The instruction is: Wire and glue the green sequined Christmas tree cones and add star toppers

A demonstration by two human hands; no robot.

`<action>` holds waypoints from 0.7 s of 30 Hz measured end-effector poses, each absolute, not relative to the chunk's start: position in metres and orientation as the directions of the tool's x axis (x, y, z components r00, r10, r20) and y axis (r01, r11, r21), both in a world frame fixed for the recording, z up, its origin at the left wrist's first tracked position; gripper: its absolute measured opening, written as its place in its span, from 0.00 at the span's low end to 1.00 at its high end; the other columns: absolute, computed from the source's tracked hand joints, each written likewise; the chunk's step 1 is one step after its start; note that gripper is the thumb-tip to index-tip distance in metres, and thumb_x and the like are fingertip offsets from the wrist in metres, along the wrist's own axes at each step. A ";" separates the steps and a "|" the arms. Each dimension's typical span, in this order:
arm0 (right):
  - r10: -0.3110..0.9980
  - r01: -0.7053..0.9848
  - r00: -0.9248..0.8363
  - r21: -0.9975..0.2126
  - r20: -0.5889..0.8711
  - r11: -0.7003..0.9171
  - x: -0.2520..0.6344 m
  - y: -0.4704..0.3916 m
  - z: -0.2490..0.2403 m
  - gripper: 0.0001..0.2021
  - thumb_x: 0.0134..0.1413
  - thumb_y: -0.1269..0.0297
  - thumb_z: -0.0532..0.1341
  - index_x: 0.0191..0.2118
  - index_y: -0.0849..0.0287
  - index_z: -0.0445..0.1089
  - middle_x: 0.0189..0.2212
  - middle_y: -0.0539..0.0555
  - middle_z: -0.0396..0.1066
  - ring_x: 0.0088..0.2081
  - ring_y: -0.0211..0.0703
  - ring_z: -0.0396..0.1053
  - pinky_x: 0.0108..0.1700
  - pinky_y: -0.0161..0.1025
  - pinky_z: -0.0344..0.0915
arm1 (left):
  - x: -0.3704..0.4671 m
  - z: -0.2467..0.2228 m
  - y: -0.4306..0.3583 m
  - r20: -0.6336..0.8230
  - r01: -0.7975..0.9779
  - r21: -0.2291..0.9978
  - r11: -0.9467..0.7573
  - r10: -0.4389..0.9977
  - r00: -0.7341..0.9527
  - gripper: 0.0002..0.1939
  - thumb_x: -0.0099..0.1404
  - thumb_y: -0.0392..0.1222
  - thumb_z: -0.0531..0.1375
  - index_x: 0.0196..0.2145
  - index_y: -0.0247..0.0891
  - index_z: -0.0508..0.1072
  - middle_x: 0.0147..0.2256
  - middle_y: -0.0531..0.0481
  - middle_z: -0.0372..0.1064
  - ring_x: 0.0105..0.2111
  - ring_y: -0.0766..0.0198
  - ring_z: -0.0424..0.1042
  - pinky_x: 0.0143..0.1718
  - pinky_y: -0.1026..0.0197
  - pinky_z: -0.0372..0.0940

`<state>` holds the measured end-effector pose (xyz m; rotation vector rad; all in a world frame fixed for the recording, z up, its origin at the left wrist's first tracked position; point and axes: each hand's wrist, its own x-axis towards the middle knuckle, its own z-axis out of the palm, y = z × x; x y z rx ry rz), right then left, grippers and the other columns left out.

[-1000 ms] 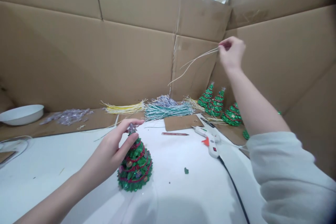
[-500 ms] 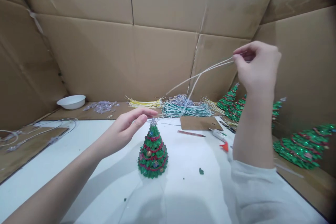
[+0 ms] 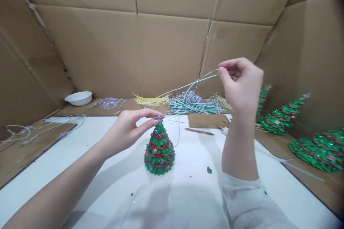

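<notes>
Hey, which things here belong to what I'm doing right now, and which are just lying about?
In use, it seems:
decorated tree, its star at your left hand
white and green strands, pinched by your right hand

Lying about, untouched:
white bowl
clear pieces
reddish stick
small cardboard piece
green scrap
green-and-white strand bundle

No lettering, label, brand, number or sign can be read anywhere in view.

The right hand (image 3: pixel 240 87) has seemingly brought the wires (image 3: pixel 198 80) nearer the tree (image 3: pixel 159 152).
</notes>
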<state>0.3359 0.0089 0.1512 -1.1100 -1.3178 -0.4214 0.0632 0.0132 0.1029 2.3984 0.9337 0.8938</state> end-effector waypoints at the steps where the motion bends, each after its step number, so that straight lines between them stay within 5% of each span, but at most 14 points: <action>1: 0.370 0.766 0.272 -0.433 0.888 0.475 0.335 0.012 0.151 0.03 0.50 0.71 0.60 0.32 0.60 0.71 0.28 0.51 0.73 0.29 0.36 0.70 0.31 0.34 0.65 | 0.065 0.103 0.013 0.437 0.441 0.565 -0.697 0.706 0.557 0.09 0.64 0.45 0.57 0.40 0.44 0.74 0.39 0.56 0.75 0.39 0.65 0.73 0.38 0.67 0.65; 12: 0.588 0.594 0.191 -0.570 0.786 0.568 0.330 0.034 0.141 0.05 0.50 0.70 0.60 0.35 0.57 0.70 0.31 0.52 0.73 0.33 0.39 0.72 0.36 0.38 0.69 | 0.065 0.097 0.025 0.520 0.397 0.615 -0.681 0.729 0.445 0.10 0.65 0.43 0.56 0.40 0.40 0.74 0.39 0.50 0.75 0.40 0.62 0.72 0.41 0.63 0.66; 21: 0.491 0.543 0.205 -0.516 0.847 0.663 0.314 0.040 0.136 0.03 0.51 0.70 0.59 0.33 0.57 0.69 0.33 0.52 0.73 0.36 0.39 0.72 0.40 0.37 0.68 | 0.069 0.091 0.029 0.540 0.447 0.606 -0.658 0.753 0.376 0.12 0.64 0.46 0.55 0.40 0.39 0.74 0.41 0.47 0.75 0.41 0.59 0.72 0.40 0.60 0.66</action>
